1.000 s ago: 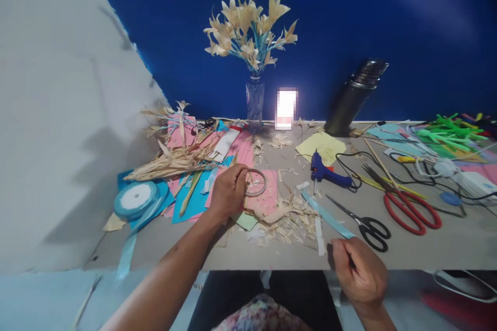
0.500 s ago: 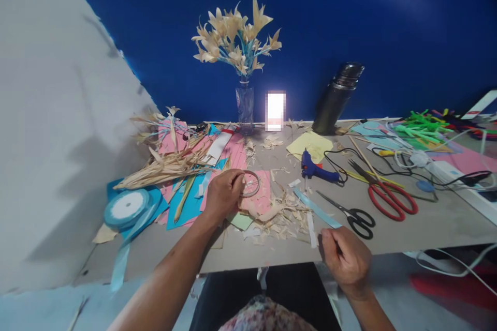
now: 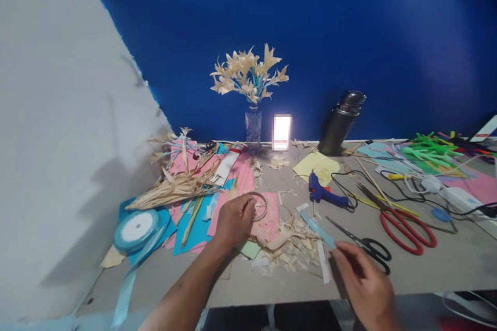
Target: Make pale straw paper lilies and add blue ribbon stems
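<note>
My left hand (image 3: pixel 233 221) is closed round a clear tape roll (image 3: pixel 259 206) resting on a pink sheet (image 3: pixel 267 222) among dried-leaf scraps (image 3: pixel 289 243). My right hand (image 3: pixel 363 282) hovers at the table's front edge, blurred by motion, its fingertips at the near end of a light blue ribbon strip (image 3: pixel 318 229). Whether it pinches the strip is unclear. Black scissors (image 3: pixel 368 245) lie just right of that hand.
Red scissors (image 3: pixel 404 222), a blue glue gun (image 3: pixel 324 194) with black cord, a blue ribbon spool (image 3: pixel 135 227), a vase of pale paper flowers (image 3: pixel 252 119), a dark flask (image 3: pixel 341 121), dried leaves (image 3: pixel 174 186) and green pipe cleaners (image 3: pixel 427 145) crowd the grey table (image 3: pixel 446 264).
The view tilted upward, so the table sits lower in frame. My right hand moved forward toward the ribbon strip and now looks blurred. My left hand stays on the tape roll.
</note>
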`<state>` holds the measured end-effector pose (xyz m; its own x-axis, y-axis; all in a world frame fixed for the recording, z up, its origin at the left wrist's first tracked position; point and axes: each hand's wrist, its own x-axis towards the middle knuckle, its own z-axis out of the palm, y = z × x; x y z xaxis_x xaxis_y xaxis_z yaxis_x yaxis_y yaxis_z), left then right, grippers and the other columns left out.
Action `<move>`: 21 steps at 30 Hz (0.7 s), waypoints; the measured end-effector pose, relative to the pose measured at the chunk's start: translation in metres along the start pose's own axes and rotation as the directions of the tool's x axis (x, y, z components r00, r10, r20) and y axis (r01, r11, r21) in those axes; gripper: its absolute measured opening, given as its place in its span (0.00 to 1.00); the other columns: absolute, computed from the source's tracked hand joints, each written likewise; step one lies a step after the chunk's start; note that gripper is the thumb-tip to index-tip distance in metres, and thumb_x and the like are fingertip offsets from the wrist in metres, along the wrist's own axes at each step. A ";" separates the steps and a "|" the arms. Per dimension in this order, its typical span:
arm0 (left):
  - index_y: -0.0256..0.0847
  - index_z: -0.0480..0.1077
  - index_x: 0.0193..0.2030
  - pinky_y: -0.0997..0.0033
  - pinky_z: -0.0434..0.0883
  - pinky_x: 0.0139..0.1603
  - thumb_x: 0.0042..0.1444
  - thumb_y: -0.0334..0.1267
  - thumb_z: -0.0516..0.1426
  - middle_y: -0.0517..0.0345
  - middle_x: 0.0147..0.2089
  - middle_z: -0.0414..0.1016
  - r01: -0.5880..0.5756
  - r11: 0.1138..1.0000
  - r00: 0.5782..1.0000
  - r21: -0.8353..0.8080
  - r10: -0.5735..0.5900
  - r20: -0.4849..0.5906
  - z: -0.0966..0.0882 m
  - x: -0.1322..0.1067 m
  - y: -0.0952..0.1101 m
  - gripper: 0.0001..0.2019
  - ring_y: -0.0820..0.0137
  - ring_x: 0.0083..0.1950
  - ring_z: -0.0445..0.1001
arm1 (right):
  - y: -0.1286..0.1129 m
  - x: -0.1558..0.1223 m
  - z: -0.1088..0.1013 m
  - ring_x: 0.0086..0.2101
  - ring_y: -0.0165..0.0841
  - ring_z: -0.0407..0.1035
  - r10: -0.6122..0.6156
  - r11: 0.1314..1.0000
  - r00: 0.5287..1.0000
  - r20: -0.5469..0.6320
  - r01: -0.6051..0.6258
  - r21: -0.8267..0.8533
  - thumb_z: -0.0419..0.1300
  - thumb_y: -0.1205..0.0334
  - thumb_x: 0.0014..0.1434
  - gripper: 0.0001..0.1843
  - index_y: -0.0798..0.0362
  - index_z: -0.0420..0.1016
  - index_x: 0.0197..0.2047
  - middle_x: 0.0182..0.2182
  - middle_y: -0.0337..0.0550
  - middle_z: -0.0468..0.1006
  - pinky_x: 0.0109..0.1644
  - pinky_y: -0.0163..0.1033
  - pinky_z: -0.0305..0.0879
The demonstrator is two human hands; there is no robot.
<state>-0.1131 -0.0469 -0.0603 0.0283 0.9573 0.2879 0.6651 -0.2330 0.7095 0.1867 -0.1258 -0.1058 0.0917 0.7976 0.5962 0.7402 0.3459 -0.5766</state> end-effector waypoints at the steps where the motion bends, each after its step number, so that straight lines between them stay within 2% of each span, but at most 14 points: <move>1: 0.41 0.76 0.34 0.72 0.68 0.34 0.66 0.39 0.51 0.56 0.31 0.80 -0.004 1.000 1.000 0.002 0.004 0.013 0.001 0.000 0.000 0.14 0.68 0.32 0.77 | -0.005 0.012 -0.002 0.24 0.31 0.76 0.073 0.997 0.997 0.011 -0.073 0.025 0.61 0.53 0.65 0.11 0.52 0.79 0.39 0.29 0.40 0.83 0.29 0.32 0.69; 2: 0.41 0.75 0.32 0.72 0.67 0.33 0.66 0.39 0.51 0.56 0.29 0.79 -0.008 1.000 1.000 0.006 0.008 0.025 0.002 -0.001 0.000 0.15 0.68 0.32 0.77 | -0.011 0.026 -0.002 0.24 0.32 0.75 0.134 0.990 0.990 0.044 -0.136 0.047 0.61 0.52 0.65 0.12 0.52 0.79 0.39 0.28 0.39 0.83 0.28 0.32 0.69; 3: 0.42 0.75 0.31 0.73 0.67 0.33 0.66 0.39 0.51 0.57 0.28 0.78 -0.012 1.000 0.999 0.011 0.012 0.035 0.003 -0.001 0.000 0.15 0.68 0.31 0.76 | -0.018 0.042 0.000 0.25 0.32 0.76 0.145 0.985 0.984 0.108 -0.154 0.079 0.61 0.52 0.64 0.12 0.51 0.79 0.38 0.27 0.39 0.82 0.29 0.32 0.68; 4: 0.42 0.75 0.31 0.73 0.66 0.32 0.66 0.39 0.50 0.57 0.27 0.77 -0.014 1.000 0.999 0.016 0.013 0.042 0.003 -0.002 0.000 0.16 0.68 0.30 0.76 | -0.025 0.057 0.004 0.28 0.33 0.76 0.121 0.984 0.968 0.221 -0.147 0.105 0.60 0.52 0.65 0.12 0.51 0.79 0.38 0.29 0.39 0.83 0.32 0.33 0.69; 6: 0.42 0.75 0.31 0.73 0.66 0.32 0.66 0.39 0.50 0.57 0.27 0.76 -0.017 1.000 0.999 0.026 0.016 0.040 0.004 -0.002 0.001 0.16 0.69 0.30 0.75 | -0.040 0.086 0.019 0.28 0.33 0.74 0.023 0.995 0.896 0.444 -0.064 0.079 0.57 0.54 0.65 0.13 0.50 0.78 0.34 0.28 0.39 0.81 0.33 0.34 0.66; 7: 0.41 0.75 0.31 0.73 0.66 0.33 0.66 0.39 0.51 0.57 0.27 0.77 -0.020 0.999 0.999 0.030 0.019 0.033 0.003 -0.002 0.001 0.16 0.69 0.30 0.75 | -0.046 0.097 0.029 0.27 0.33 0.73 -0.007 1.000 0.855 0.519 0.003 0.007 0.58 0.55 0.65 0.12 0.49 0.77 0.32 0.26 0.38 0.80 0.32 0.35 0.63; 10: 0.42 0.75 0.31 0.72 0.66 0.34 0.65 0.38 0.52 0.56 0.29 0.78 -0.033 0.999 0.999 0.030 0.033 0.007 0.002 -0.002 0.002 0.14 0.68 0.30 0.75 | -0.055 0.118 0.060 0.27 0.35 0.72 -0.027 0.971 0.786 0.618 0.167 -0.170 0.63 0.51 0.60 0.14 0.50 0.75 0.28 0.26 0.42 0.79 0.29 0.36 0.52; 13: 0.42 0.76 0.31 0.72 0.66 0.34 0.65 0.38 0.53 0.56 0.28 0.78 -0.042 0.999 0.999 0.022 0.042 0.002 0.003 -0.002 0.001 0.14 0.68 0.30 0.75 | -0.054 0.125 0.083 0.29 0.38 0.73 0.029 0.970 0.712 0.702 0.149 -0.192 0.68 0.50 0.55 0.15 0.51 0.74 0.25 0.26 0.46 0.80 0.30 0.38 0.48; 15: 0.42 0.76 0.32 0.72 0.67 0.34 0.65 0.39 0.53 0.56 0.29 0.78 -0.042 0.999 0.999 0.009 0.042 0.000 0.004 -0.002 0.000 0.14 0.68 0.30 0.75 | -0.051 0.126 0.091 0.29 0.38 0.72 0.073 0.978 0.700 0.710 0.088 -0.187 0.69 0.54 0.53 0.14 0.51 0.74 0.23 0.25 0.46 0.79 0.31 0.38 0.48; 18: 0.42 0.77 0.33 0.72 0.68 0.34 0.64 0.40 0.53 0.55 0.31 0.80 -0.025 0.999 1.000 -0.049 0.025 0.007 0.005 -0.002 0.002 0.13 0.67 0.31 0.76 | -0.045 0.127 0.100 0.27 0.36 0.70 0.088 0.987 0.719 0.690 0.031 -0.159 0.65 0.61 0.54 0.13 0.51 0.72 0.20 0.22 0.44 0.78 0.31 0.38 0.49; 21: 0.42 0.77 0.33 0.72 0.69 0.33 0.64 0.40 0.52 0.56 0.32 0.81 -0.016 0.993 0.999 -0.119 0.022 0.049 0.001 0.002 0.013 0.14 0.67 0.31 0.77 | -0.036 0.130 0.106 0.27 0.34 0.69 0.065 0.998 0.749 0.659 -0.034 -0.061 0.61 0.60 0.58 0.13 0.51 0.73 0.22 0.23 0.43 0.78 0.31 0.37 0.51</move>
<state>-0.1040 -0.0481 -0.0511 0.0796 0.9591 0.2716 0.5711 -0.2672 0.7762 0.1019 0.0176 -0.0669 -0.3220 0.9459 0.0405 0.7759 0.2881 -0.5613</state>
